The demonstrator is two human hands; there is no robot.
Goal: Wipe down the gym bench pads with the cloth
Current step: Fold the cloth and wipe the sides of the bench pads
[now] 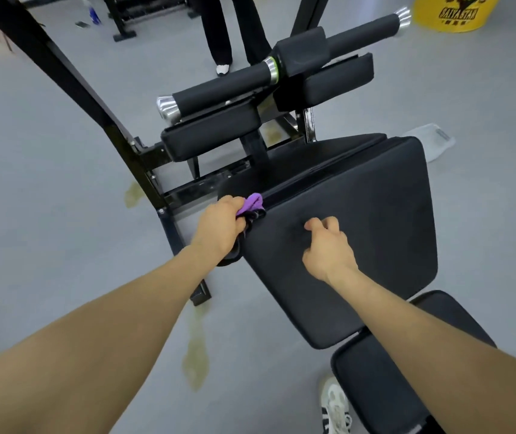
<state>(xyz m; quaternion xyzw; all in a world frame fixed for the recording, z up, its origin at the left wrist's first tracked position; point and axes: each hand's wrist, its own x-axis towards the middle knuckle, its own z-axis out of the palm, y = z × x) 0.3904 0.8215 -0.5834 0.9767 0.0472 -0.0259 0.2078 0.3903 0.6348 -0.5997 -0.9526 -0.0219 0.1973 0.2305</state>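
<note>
A large black back pad (375, 220) of the gym bench fills the centre, with a smaller black seat pad (385, 380) below it at the bottom right. My left hand (222, 223) is shut on a purple and black cloth (252, 205) and presses it against the back pad's upper left edge. My right hand (328, 245) rests on the middle of the back pad, its fingers curled in, nothing visible in it. Two small black pads (212, 133) and a black roller bar (225, 89) sit on the frame beyond.
A black steel frame beam (72, 86) slants along the left. A person's dark trouser legs (219, 32) stand behind the bench. A yellow bucket (450, 10) is at top right, plastic wrappers (432, 140) lie on the grey floor, and my shoe (334, 405) is at the bottom.
</note>
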